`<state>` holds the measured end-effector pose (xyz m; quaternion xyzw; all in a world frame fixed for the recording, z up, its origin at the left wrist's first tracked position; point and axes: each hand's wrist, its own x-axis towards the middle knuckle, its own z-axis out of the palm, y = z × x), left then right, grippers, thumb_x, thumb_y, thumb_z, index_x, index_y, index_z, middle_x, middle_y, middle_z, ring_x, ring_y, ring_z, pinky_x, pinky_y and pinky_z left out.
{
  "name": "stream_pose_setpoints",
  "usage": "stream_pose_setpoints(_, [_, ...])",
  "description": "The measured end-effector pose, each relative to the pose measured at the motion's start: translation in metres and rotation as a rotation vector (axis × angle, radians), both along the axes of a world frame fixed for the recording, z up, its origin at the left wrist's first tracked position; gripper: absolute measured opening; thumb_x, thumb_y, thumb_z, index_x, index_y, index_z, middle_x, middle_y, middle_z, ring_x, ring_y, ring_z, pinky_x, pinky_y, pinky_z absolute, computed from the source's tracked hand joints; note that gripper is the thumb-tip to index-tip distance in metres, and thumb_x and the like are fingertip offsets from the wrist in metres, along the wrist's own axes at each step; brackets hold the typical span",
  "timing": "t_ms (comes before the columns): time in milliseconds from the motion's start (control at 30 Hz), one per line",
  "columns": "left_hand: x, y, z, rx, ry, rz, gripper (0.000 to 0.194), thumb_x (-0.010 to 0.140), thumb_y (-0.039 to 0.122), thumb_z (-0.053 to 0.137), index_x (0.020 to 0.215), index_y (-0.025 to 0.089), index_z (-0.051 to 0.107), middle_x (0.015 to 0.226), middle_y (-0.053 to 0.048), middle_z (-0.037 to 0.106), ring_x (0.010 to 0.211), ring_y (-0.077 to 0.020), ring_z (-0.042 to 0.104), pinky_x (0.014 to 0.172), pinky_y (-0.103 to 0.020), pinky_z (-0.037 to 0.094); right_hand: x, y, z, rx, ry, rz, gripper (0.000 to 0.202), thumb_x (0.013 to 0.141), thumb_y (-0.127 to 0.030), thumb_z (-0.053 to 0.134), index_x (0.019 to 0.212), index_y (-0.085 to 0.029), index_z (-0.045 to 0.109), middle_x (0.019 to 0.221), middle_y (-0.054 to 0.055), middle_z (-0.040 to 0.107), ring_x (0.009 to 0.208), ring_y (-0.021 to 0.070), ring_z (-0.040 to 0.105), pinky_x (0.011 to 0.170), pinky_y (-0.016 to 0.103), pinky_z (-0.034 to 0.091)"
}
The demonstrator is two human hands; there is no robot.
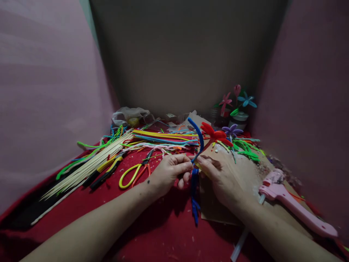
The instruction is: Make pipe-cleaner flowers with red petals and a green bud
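Between both hands is a blue pipe cleaner [201,140], its upper part curving upward to the left. My left hand [170,171] pinches it from the left with thumb and fingertips. From the right, my right hand [218,174] is closed on it too, close to the left fingertips. A bit of yellow shows at the right thumb; I cannot make out what it is. Below the hands, more blue pipe cleaners [194,196] extend toward me over the red cloth [163,225]; whether they join the held piece is hidden. A red pipe-cleaner flower [214,134] is just beyond my right hand.
Left are wooden sticks [89,169], yellow-black pliers [105,170] and yellow-and-orange-handled scissors [130,177]. Colored pipe cleaners [163,136] lie behind. A pink glue gun [297,207] rests on cardboard [245,174] at right. Finished flowers [247,100] stand behind; pale panels [49,91] flank both sides.
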<state>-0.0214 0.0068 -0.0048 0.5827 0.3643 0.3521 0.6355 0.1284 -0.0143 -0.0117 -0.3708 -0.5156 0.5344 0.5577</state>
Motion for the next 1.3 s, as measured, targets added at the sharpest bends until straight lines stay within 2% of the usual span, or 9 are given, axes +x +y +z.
stream_pose_setpoints(267, [-0.003,0.003,-0.005,-0.251,-0.274,-0.170,0.015,0.079,0.026,0.059,0.073,0.013,0.054,0.045,0.007,0.048,0.026,-0.0018,0.031,0.029,-0.015,0.033,0.005,0.007,-0.006,0.039,-0.032,0.054,0.015,0.069,-0.034,0.068,0.074,-0.020,0.073,0.085,0.003,0.068,0.090,0.0200,0.057,0.084,0.033,0.041])
stream_pose_setpoints(467, [-0.004,0.005,-0.001,-0.269,-0.244,-0.272,0.016,0.082,0.029,0.055,0.076,0.013,0.055,0.044,0.008,0.044,0.026,-0.0021,0.027,0.029,-0.016,0.033,0.008,0.007,-0.008,0.034,-0.008,0.131,0.018,0.076,-0.034,0.063,0.083,-0.020,0.074,0.091,0.005,0.070,0.094,0.0217,0.059,0.083,0.034,0.043])
stream_pose_setpoints(567, [-0.003,0.003,0.000,-0.019,-0.015,-0.120,0.021,0.082,0.032,0.053,0.073,0.014,0.056,0.049,0.005,0.050,0.033,-0.0049,0.041,0.036,-0.016,0.035,0.008,0.006,-0.011,0.056,-0.041,0.048,0.019,0.076,-0.035,0.063,0.082,-0.020,0.073,0.085,0.004,0.069,0.087,0.0217,0.060,0.079,0.035,0.044])
stream_pose_setpoints(700, [-0.003,-0.004,-0.003,0.559,0.344,0.152,0.009,0.079,0.024,0.056,0.075,0.018,0.062,0.054,0.003,0.054,0.048,-0.0075,0.049,0.049,-0.018,0.038,0.007,0.006,-0.014,0.030,-0.114,0.010,0.022,0.076,-0.038,0.063,0.080,-0.018,0.072,0.082,0.005,0.068,0.084,0.0222,0.059,0.078,0.036,0.044])
stream_pose_setpoints(767, [-0.002,-0.006,-0.004,0.643,0.383,0.187,0.010,0.080,0.022,0.054,0.075,0.019,0.061,0.051,0.004,0.052,0.046,-0.0072,0.048,0.048,-0.018,0.037,0.006,0.006,-0.014,0.018,-0.135,0.016,0.022,0.076,-0.038,0.062,0.079,-0.017,0.071,0.082,0.005,0.067,0.085,0.0218,0.058,0.080,0.036,0.043])
stream_pose_setpoints(933, [-0.001,-0.007,0.005,0.257,0.173,0.104,0.017,0.082,0.027,0.051,0.070,0.016,0.055,0.052,0.004,0.055,0.037,-0.0068,0.049,0.040,-0.017,0.037,0.004,0.002,0.000,0.077,-0.129,-0.002,0.017,0.069,-0.032,0.068,0.079,-0.019,0.069,0.086,0.004,0.066,0.080,0.0193,0.057,0.074,0.031,0.044])
stream_pose_setpoints(1067, [0.000,-0.002,0.004,0.037,-0.005,0.003,0.017,0.079,0.028,0.058,0.072,0.013,0.057,0.050,0.003,0.057,0.034,-0.0050,0.048,0.035,-0.014,0.035,0.004,-0.002,0.008,0.039,-0.156,-0.042,0.013,0.071,-0.029,0.065,0.065,-0.019,0.066,0.068,0.001,0.063,0.069,0.0166,0.055,0.070,0.030,0.042])
stream_pose_setpoints(1200, [0.000,0.002,-0.004,-0.215,-0.250,-0.159,0.017,0.078,0.029,0.060,0.072,0.014,0.053,0.044,0.007,0.050,0.026,-0.0031,0.036,0.029,-0.014,0.033,0.004,0.001,-0.004,0.001,-0.002,0.081,0.016,0.073,-0.031,0.063,0.065,-0.018,0.066,0.067,0.001,0.063,0.067,0.0159,0.055,0.069,0.031,0.041])
stream_pose_setpoints(1300, [0.001,0.001,-0.004,-0.280,-0.324,-0.276,0.017,0.082,0.031,0.055,0.076,0.016,0.054,0.040,0.010,0.041,0.024,-0.0024,0.023,0.028,-0.016,0.033,0.004,0.005,-0.014,-0.011,0.080,0.127,0.014,0.072,-0.031,0.065,0.069,-0.017,0.067,0.069,0.002,0.065,0.068,0.0160,0.055,0.069,0.030,0.041])
